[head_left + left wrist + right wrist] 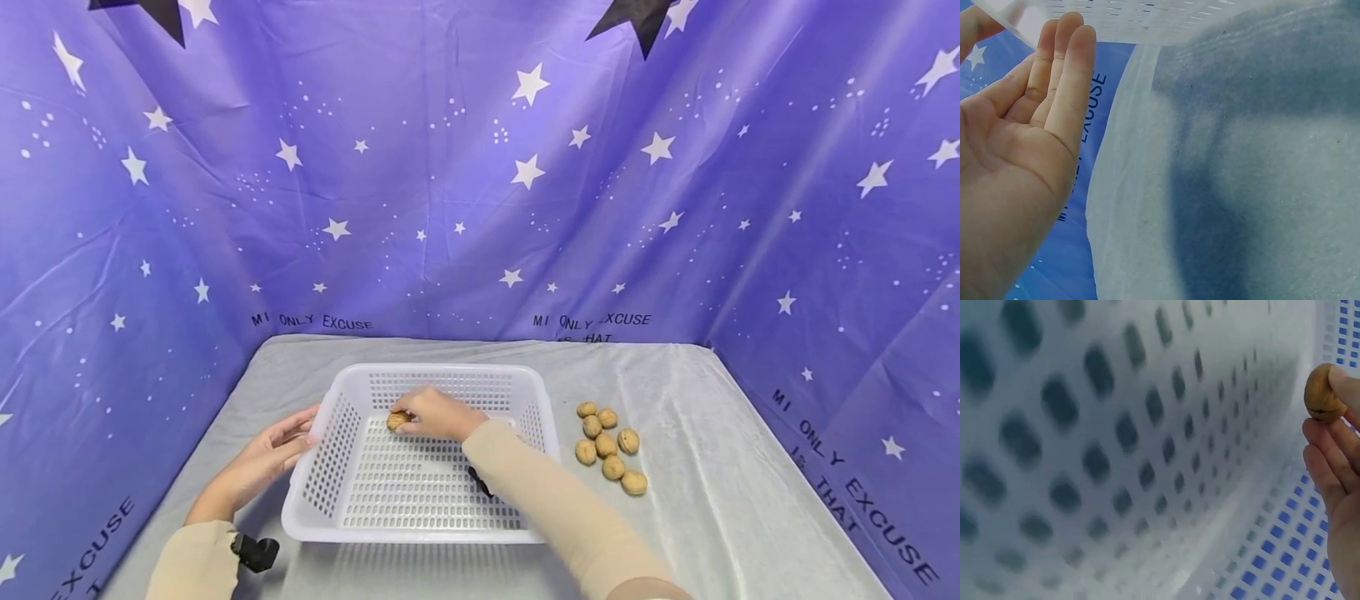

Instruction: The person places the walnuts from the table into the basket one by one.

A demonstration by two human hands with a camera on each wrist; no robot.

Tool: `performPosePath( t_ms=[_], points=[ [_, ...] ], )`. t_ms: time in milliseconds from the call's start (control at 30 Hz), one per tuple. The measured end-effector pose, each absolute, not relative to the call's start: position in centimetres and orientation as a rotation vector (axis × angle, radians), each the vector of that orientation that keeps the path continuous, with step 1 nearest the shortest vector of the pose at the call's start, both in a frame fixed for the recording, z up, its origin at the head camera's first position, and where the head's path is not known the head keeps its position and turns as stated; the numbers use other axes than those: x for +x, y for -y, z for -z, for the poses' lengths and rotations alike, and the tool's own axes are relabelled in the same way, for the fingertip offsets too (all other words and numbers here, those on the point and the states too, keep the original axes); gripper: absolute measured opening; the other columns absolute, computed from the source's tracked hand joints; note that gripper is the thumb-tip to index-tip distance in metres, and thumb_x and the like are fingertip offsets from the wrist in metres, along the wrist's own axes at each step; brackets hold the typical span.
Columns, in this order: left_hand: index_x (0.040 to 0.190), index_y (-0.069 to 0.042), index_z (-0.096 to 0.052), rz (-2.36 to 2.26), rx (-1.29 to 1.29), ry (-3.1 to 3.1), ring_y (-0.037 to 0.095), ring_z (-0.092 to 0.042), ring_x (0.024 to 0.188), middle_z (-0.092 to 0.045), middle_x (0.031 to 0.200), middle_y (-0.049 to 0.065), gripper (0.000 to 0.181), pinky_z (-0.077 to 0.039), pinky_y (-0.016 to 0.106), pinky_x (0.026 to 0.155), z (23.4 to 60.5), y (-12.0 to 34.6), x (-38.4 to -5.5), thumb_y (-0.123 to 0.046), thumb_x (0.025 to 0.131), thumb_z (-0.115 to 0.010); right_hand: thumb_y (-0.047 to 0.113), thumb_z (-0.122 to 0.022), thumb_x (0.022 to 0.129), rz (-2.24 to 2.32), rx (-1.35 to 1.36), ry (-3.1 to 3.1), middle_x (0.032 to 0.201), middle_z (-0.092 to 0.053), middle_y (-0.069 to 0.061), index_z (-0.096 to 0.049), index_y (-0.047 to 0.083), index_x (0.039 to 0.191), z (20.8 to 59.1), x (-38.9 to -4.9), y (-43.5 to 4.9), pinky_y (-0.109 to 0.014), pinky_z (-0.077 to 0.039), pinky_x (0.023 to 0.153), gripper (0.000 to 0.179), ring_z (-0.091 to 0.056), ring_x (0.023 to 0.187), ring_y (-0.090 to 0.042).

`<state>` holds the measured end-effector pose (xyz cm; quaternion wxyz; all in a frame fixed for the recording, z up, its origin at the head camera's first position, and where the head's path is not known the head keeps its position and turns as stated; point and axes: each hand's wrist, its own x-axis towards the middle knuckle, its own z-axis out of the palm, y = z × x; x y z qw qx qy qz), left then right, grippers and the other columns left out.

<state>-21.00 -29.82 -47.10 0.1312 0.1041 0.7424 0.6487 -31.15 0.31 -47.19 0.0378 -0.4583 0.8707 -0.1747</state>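
My right hand [438,412] reaches down into a white plastic basket [420,537] with slotted walls. Between its thumb and fingertips it pinches a walnut [398,421], low over the slotted floor toward the back left. That walnut [1322,394] shows a dark crack at its lower end in the right wrist view. The left hand [262,458] is at the basket's left side, thumb and fingertips at the rim. In the left wrist view its fingers [1072,87] are nearly straight against the outside of the basket wall [1141,25].
Several loose walnuts [606,446] lie grouped on the grey cloth [720,483] to the right of the basket. Purple-blue curtains [450,183] with stars and lettering enclose the table at the back and both sides.
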Motion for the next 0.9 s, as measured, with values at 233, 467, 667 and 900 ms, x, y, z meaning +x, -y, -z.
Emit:
performPosePath(
  t_ms=[233,467,667,900],
  points=[
    [0.155,0.007,-0.022,-1.920,0.365,-2.123,0.011,-0.059,0.117,-0.050,0.139,0.015,0.060,-0.048,0.024,0.099,47.4,30.3,-21.1,-0.009,0.105,-0.051,0.034,-0.069,0.095,0.542,-1.353,-2.694,0.123,-0.068,0.004,-0.068,0.015,0.127,48.0,-31.1,0.5,-0.020,-0.044,0.102,0.037,-0.061,0.112,-0.006],
    [0.155,0.007,-0.022,-1.917,0.373,-2.129,0.010,-0.059,0.117,-0.049,0.140,0.014,0.061,-0.048,0.024,0.099,47.3,30.2,-21.3,-0.010,0.105,-0.052,0.039,-0.068,0.096,0.473,-1.287,-2.708,0.135,-0.062,0.001,-0.064,0.015,0.134,47.0,-31.0,0.5,-0.027,-0.040,0.109,0.045,-0.057,0.124,-0.013],
    [0.156,0.005,-0.022,-1.912,0.355,-2.131,0.010,-0.058,0.117,-0.045,0.142,0.023,0.062,-0.048,0.024,0.099,47.4,30.1,-21.3,-0.011,0.105,-0.053,0.033,-0.067,0.097,0.420,-1.322,-2.698,0.141,-0.058,-0.001,-0.061,0.011,0.137,44.5,-30.9,-0.1,-0.028,-0.035,0.113,0.046,-0.050,0.133,-0.016],
    [0.155,0.007,-0.022,-1.938,0.368,-2.094,0.012,-0.059,0.116,-0.051,0.136,0.013,0.062,-0.049,0.026,0.099,47.5,30.1,-21.2,-0.009,0.104,-0.053,0.028,-0.069,0.097,0.423,-1.314,-2.683,0.138,-0.060,0.002,-0.063,0.012,0.136,40.5,-30.7,-2.3,-0.027,-0.042,0.108,0.043,-0.056,0.125,-0.013]
  ],
)
